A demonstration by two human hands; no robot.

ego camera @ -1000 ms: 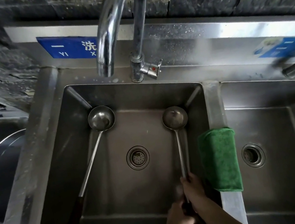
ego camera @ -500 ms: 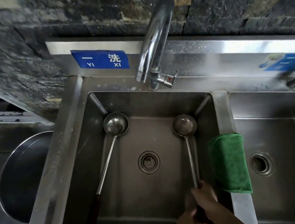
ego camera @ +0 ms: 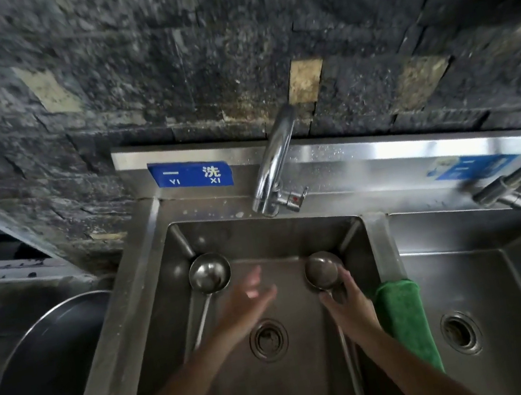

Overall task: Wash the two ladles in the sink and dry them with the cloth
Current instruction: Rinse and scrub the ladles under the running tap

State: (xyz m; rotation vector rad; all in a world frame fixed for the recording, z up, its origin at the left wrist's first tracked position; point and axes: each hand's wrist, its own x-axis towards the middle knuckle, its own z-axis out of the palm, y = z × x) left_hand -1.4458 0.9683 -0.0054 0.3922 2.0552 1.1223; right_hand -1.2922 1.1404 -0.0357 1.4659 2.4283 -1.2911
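Note:
Two steel ladles lie in the left sink basin (ego camera: 166, 304). The left ladle (ego camera: 209, 272) rests untouched with its bowl at the back left corner. The right ladle (ego camera: 321, 270) has its bowl near the back right. My right hand (ego camera: 344, 302) grips its stem just below the bowl. My left hand (ego camera: 247, 300) hovers open over the middle of the basin, fingers stretched forward between the two bowls, holding nothing. A folded green cloth (ego camera: 408, 321) hangs over the divider between the basins, right beside my right wrist.
The faucet (ego camera: 275, 160) arches over the basin's back edge, with its valve (ego camera: 292, 198) at the base; no water runs. The drain (ego camera: 268, 340) is in the basin floor. A second basin (ego camera: 509, 275) is on the right, and a large round pot (ego camera: 40, 375) on the left.
Both hands were at the right ladle's handle end. My right hand has moved up to the stem by the bowl, and my left hand has let go and reached forward. The view tilted up.

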